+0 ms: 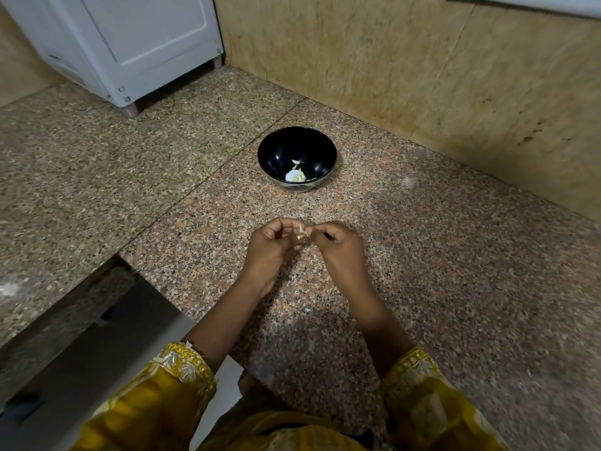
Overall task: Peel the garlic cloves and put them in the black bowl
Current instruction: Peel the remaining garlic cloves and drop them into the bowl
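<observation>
Your left hand [271, 244] and right hand [335, 244] pinch one clove [302, 235] together, near you; the bowl [297, 157] sits farther off. Pulling the skin hard could flick the clove onto the counter [422, 255].

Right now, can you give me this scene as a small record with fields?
surface: speckled granite counter
left hand: holds garlic clove
right hand: pinches the clove's skin
black bowl: upright, beyond the hands
in bowl: pale garlic pieces
background: white appliance
</observation>
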